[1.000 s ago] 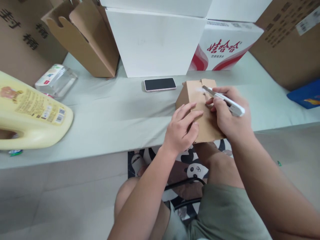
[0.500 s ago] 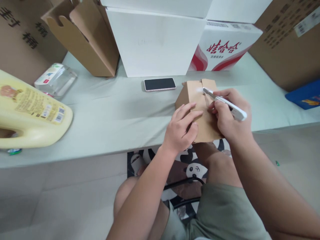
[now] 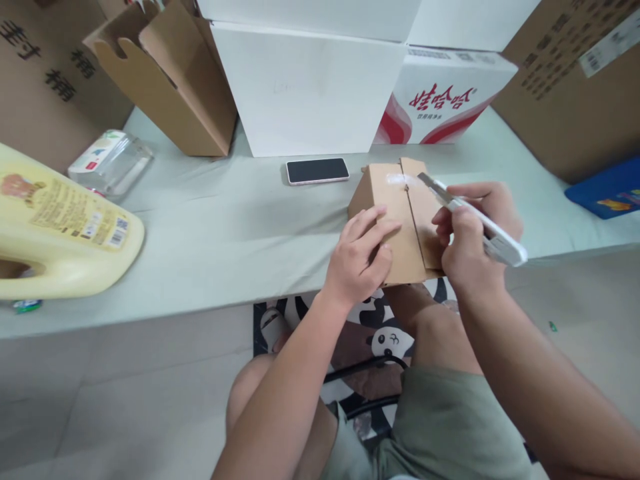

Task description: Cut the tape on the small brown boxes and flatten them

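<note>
A small brown cardboard box lies at the table's front edge, partly over it. A seam runs along its top, with a strip of clear tape near the far end. My left hand rests on the box's left part, fingers spread over the cardboard. Held in my right hand is a white utility knife with its blade out. The blade tip hovers by the right flap near the far end of the seam; whether it touches the cardboard I cannot tell.
Behind the box lies a phone. White cartons and an open brown box stand at the back. A yellow jug and a clear plastic container are on the left, a blue package on the right.
My right hand has drawn the knife right and slightly toward me, off the seam. The seam now shows as a long open line. My left hand stays on the box.
</note>
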A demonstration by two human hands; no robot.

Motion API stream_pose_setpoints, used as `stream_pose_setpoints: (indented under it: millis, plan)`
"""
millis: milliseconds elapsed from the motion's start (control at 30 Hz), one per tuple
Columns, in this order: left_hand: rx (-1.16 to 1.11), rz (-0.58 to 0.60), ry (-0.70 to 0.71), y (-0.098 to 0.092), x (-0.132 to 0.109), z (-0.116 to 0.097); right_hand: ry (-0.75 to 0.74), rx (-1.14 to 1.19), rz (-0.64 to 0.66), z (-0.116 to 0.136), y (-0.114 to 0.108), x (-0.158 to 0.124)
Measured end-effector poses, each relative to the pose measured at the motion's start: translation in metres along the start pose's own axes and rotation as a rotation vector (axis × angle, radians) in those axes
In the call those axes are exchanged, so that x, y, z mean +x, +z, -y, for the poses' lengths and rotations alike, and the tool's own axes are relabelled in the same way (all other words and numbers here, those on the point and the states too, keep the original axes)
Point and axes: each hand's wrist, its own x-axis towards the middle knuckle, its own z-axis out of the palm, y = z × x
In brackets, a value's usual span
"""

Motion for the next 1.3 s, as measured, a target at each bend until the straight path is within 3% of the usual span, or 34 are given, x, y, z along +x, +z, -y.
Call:
stream_pose_setpoints:
  millis: [133, 233, 300, 367, 467, 567, 700, 867, 1067, 1300]
  plan:
    - [-0.045, -0.014, -0.02, -0.002, 0.001, 0.003, -0.179, 0.063, -0.132, -0.004, -0.01, 0.0]
    - [-0.095, -0.037, -0.07, -0.005, 0.002, 0.007, -0.1, -0.113, -0.151, -0.026, -0.027, -0.004]
    - [-0.128, -0.051, -0.111, -0.008, 0.002, 0.01, 0.068, -0.286, -0.031, -0.052, -0.038, -0.011]
    - [-0.16, -0.06, -0.158, -0.013, 0.003, 0.012, 0.212, -0.451, 0.173, -0.081, -0.044, -0.018]
    - [-0.204, -0.085, -0.223, -0.023, 0.006, 0.018, 0.308, -0.598, 0.398, -0.118, -0.048, -0.03]
    - [-0.259, -0.156, -0.327, -0.034, 0.008, 0.023, 0.378, -0.656, 0.513, -0.134, -0.047, -0.038]
    - [-0.4, -0.26, -0.556, -0.047, 0.007, 0.025, 0.367, -0.694, 0.494, -0.129, -0.043, -0.046]
    - [-0.395, -0.311, -0.589, -0.055, 0.008, 0.021, 0.162, -0.305, 0.494, -0.11, -0.027, -0.056]
    - [-0.495, -0.375, -0.631, -0.059, 0.009, 0.023, 0.317, 0.235, 0.331, -0.086, -0.003, -0.063]
    - [-0.322, -0.281, -0.642, -0.063, 0.006, 0.022, 0.39, 0.366, 0.215, -0.078, 0.004, -0.061]
